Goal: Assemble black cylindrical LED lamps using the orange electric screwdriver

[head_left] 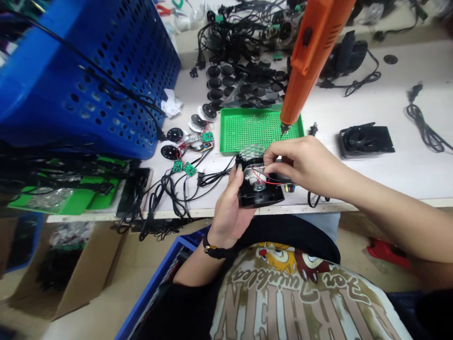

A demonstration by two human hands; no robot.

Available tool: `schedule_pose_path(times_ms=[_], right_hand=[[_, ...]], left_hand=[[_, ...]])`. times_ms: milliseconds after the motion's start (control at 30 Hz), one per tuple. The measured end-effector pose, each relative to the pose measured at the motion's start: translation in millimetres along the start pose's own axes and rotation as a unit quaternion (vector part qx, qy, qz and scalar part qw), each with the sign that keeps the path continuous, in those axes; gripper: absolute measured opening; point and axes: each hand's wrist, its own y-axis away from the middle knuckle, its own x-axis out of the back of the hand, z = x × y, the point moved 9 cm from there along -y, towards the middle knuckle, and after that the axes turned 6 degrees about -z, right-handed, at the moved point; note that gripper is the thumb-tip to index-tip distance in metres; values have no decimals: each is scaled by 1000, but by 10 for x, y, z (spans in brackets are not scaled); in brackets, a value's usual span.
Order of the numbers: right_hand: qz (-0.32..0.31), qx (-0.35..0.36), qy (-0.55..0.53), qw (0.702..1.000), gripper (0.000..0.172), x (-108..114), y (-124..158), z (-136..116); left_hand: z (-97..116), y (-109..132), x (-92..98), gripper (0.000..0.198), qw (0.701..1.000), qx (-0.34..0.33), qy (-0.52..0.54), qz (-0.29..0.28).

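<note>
Over the workbench (389, 174), left hand (230, 210) gripping black housing (262, 199), right hand (300, 163) pinching red wires (272, 181), orange electric screwdriver (304, 80) above

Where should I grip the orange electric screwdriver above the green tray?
Grip the electric screwdriver's orange barrel at mid-length, coming from the right, well above the bit. It stands tilted, tip down at the green tray, upper end out of view, so mid-barrel is the clear, graspable part; the right hand is nearest.

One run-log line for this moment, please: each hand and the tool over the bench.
left hand: holds black housing | right hand: at red wires | orange electric screwdriver: above green tray
</note>
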Motion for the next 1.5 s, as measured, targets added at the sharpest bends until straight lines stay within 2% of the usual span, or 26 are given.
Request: schedule_pose_path(times_ms=[67,133,200,267,333,433,600,800,867,1033,1267,1500], right_hand=[[48,-6,-108,993,18,37,98,108],[61,-58,-250,965,38,-53,209,316],[16,-108,-372,922,56,-278,302,458],[-42,-108,-446,888,60,-473,362,445],[-69,-80,-478,872,60,-554,397,370],[-69,-71,-496,863,61,-591,439,326],[-35,-126,-520,844,61,-654,501,437],[-28,-150,-585,796,61,-763,490,463],[-19,-142,-594,791,58,-752,474,456],[-9,-124,-585,801,52,-724,448,455],[3,-112,-557,823,55,-752,437,460],[-21,-67,-574,816,80,-726,414,294]], left_hand=[[51,-15,-22,47,999,-47,-10,-22],[73,-17,-40,53,995,-88,-28,-50],[53,-7,-55,64,988,-116,-61,-78],[22,17,-59,77,980,-140,-110,-92],[-7,48,-64,83,971,-159,-154,-96],[-55,88,-104,80,965,-167,-169,-111],[-95,75,-113,75,968,-163,-158,-104],[-109,17,-107,68,967,-160,-175,-93],[-113,11,-105,70,966,-158,-183,-88],[-116,9,-98,73,962,-159,-210,-67],[-106,52,-41,67,965,-159,-205,-26],[-74,39,-71,68,978,-159,-133,-29]])
